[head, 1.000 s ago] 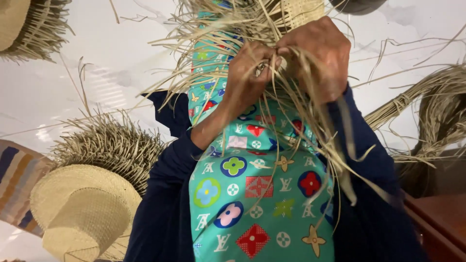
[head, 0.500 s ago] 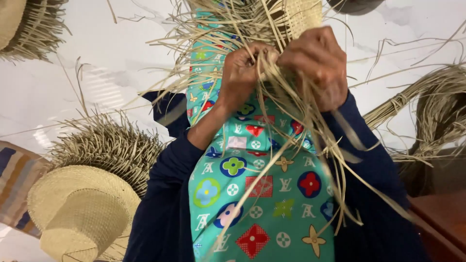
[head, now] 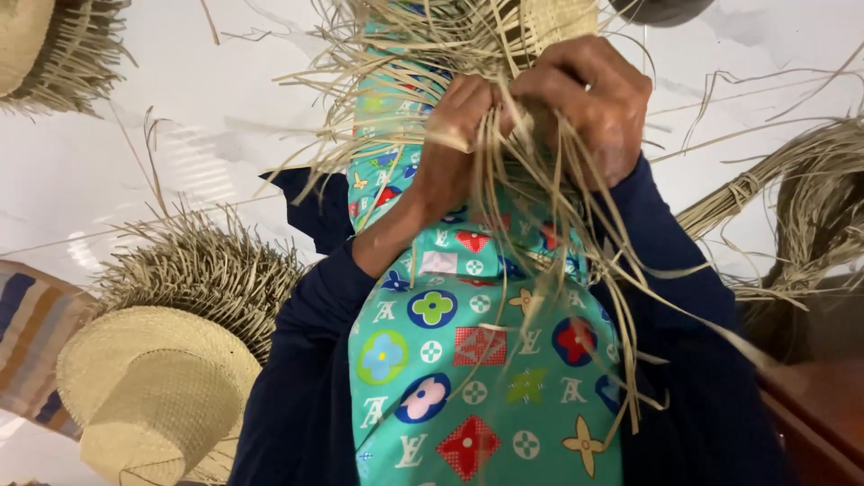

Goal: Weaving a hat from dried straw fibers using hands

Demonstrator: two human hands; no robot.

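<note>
Straw weaving in hand: loose palm strands gripped by left hand and right hand at unfinished hat's edge, above turquoise patterned cloth. Next crossing judged to need tight, even tension.

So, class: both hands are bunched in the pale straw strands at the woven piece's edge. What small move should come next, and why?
Probably, the left hand should pull one pinched pale straw strand clear of the loose bundle hanging over the turquoise patterned cloth, while the right hand grips the rest. The strands look tangled, so separating one seems needed first.
</note>
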